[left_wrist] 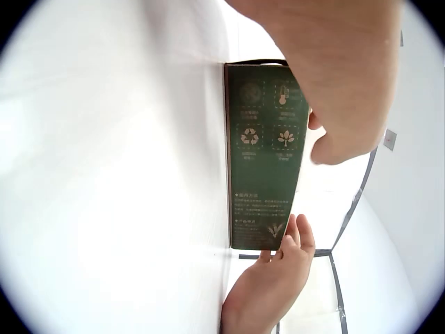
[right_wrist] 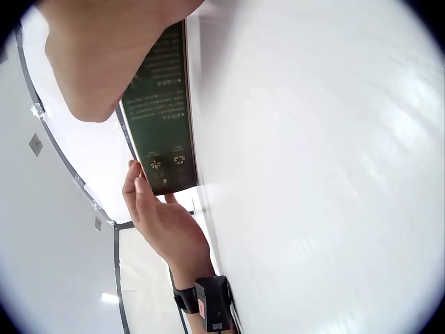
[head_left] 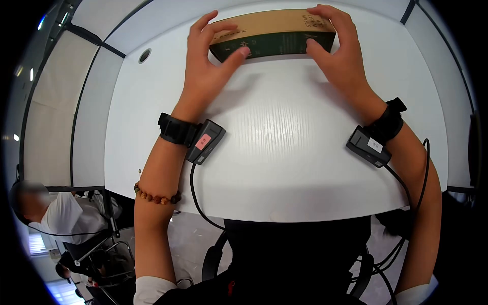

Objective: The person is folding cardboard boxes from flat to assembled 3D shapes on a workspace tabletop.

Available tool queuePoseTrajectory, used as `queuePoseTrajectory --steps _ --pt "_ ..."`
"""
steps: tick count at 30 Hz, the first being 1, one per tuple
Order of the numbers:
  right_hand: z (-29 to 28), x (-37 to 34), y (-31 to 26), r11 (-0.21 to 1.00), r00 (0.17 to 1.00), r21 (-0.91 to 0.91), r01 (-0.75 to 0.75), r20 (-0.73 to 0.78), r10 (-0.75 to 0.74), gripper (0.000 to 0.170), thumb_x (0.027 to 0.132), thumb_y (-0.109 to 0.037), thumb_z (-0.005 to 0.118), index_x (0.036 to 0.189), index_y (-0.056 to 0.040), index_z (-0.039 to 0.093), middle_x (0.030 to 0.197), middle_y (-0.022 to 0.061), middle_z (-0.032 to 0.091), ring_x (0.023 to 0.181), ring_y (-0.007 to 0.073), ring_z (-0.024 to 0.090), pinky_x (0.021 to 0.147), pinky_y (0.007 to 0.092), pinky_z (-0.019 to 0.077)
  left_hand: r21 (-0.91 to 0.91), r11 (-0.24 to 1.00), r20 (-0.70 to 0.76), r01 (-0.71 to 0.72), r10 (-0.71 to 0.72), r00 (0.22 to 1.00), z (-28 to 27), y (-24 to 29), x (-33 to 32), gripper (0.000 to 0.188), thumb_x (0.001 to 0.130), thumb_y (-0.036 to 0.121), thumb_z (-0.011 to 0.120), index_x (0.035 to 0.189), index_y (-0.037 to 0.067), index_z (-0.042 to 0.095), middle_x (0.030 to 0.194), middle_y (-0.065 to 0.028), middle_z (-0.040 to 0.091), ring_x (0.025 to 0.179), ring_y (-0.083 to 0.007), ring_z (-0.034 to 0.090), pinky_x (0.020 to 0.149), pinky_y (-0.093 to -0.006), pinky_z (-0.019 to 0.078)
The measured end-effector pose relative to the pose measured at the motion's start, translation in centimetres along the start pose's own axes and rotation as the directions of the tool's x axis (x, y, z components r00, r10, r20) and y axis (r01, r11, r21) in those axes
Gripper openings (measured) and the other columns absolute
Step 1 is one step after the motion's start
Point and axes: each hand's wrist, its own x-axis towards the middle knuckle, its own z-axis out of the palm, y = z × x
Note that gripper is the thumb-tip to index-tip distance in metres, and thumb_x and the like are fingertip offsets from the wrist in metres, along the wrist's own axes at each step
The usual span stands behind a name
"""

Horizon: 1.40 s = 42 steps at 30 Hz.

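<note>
We saw a long box (head_left: 277,21) at the top middle of the frame in the head view, at the far part of the white table (head_left: 269,168). Its top was tan and its long side was dark green. The left hand (head_left: 202,61) curled round the box's left end and the right hand (head_left: 344,51) round its right end, each with its thumb by the green side and fingers up by the tan top. We could not tell how hard they squeezed. The low edge was on the table or just over it; we could not tell which.

We guessed the box was card, so light by itself, but we could not see inside it. It looked stiff along its edges, though a hard squeeze might have dented the flat sides. It looked smooth and maybe a bit slippery, so we thought both ends were good spots to hold.
</note>
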Motion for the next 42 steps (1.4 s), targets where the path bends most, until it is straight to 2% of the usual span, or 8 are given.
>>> queuePoseTrajectory --steps 2,6,22,23,26,27,36,42 --pt "0.9 -0.3 2.6 0.998 0.996 0.014 0.068 -0.052 -0.067 0.018 0.098 -0.019 0.066 0.112 -0.0082 0.064 0.136 0.0091 0.057 0.130 0.0238 0.053 0.111 0.0377 0.0398 -0.047 0.996 -0.041 0.076 -0.078 0.996 -0.1 -0.5 0.0 0.025 0.087 0.022 0.079 0.109 0.011 0.072 0.149 -0.0130 0.049 0.131 -0.0300 0.052 0.106 -0.0403 0.0449" --pt "1.2 -0.5 3.8 0.996 0.999 0.089 -0.023 -0.048 0.027 0.022 0.096 -0.016 0.065 0.116 -0.0080 0.061 0.136 0.0077 0.058 0.129 0.0233 0.052 0.114 0.0381 0.0368 -0.086 0.991 -0.078 0.105 -0.111 0.991 -0.1 -1.1 0.0 0.015 0.092 0.022 0.075 0.097 0.008 0.071 0.145 -0.0114 0.052 0.127 -0.0257 0.055 0.104 -0.0398 0.0452" --pt "0.9 -0.1 2.6 0.984 0.995 0.161 -0.074 -0.048 0.083 0.045 0.094 -0.012 0.054 0.139 -0.0091 0.053 0.138 0.0057 0.057 0.137 0.0197 0.047 0.118 0.0393 0.0304 -0.314 0.907 0.041 0.279 -0.281 0.959 -0.4 0.6 0.2 0.068 0.084 0.008 0.076 0.146 0.014 0.048 0.151 -0.0100 0.045 0.141 -0.0282 0.045 0.116 -0.0447 0.0421" --pt "0.0 -0.4 0.4 0.947 0.966 0.206 -0.247 -0.026 0.257 0.056 0.078 -0.001 0.063 0.133 -0.0018 0.050 0.133 0.0201 0.050 0.129 0.0350 0.048 0.112 0.0423 0.0391 -0.299 0.907 0.077 0.297 -0.287 0.955 -0.5 1.1 0.2 0.071 0.083 0.008 0.077 0.147 0.015 0.048 0.152 -0.0117 0.044 0.142 -0.0295 0.043 0.116 -0.0448 0.0417" --pt "0.2 -0.7 0.8 0.962 0.968 0.134 -0.238 -0.048 0.246 0.044 0.081 -0.001 0.062 0.125 -0.0014 0.055 0.134 0.0204 0.050 0.129 0.0350 0.048 0.111 0.0422 0.0391 -0.180 0.965 0.119 0.188 -0.169 0.979 0.0 0.0 -0.1 0.074 0.081 0.009 0.080 0.147 0.016 0.048 0.154 -0.0154 0.041 0.145 -0.0320 0.040 0.116 -0.0451 0.0409" --pt "1.3 -0.7 4.2 0.993 0.995 0.097 -0.066 -0.071 0.073 0.045 0.092 -0.011 0.055 0.136 -0.0097 0.055 0.136 0.0056 0.057 0.136 0.0209 0.048 0.118 0.0391 0.0318 -0.128 0.984 0.127 0.120 -0.104 0.986 0.3 -0.5 -0.2 0.074 0.080 0.010 0.080 0.147 0.016 0.048 0.154 -0.0164 0.040 0.145 -0.0327 0.039 0.116 -0.0452 0.0407" --pt "1.2 -0.5 3.7 0.998 0.993 0.008 -0.064 -0.100 0.064 0.024 0.086 -0.019 0.070 0.106 -0.0087 0.064 0.120 0.0089 0.056 0.116 0.0299 0.050 0.092 0.0397 0.0451 -0.174 0.949 0.097 0.263 -0.250 0.963 -0.1 0.4 0.3 0.030 0.097 0.020 0.069 0.126 0.011 0.066 0.163 -0.0150 0.035 0.141 -0.0274 0.047 0.115 -0.0392 0.0391" --pt "1.0 -0.9 4.0 0.983 0.986 -0.085 -0.160 -0.048 0.157 0.022 0.088 -0.016 0.073 0.104 -0.0078 0.061 0.122 0.0078 0.058 0.123 0.0252 0.054 0.108 0.0376 0.0391 -0.139 0.976 0.063 0.165 -0.157 0.986 -0.2 0.2 0.3 0.031 0.096 0.021 0.071 0.125 0.013 0.064 0.164 -0.0155 0.034 0.135 -0.0277 0.053 0.109 -0.0394 0.0453"
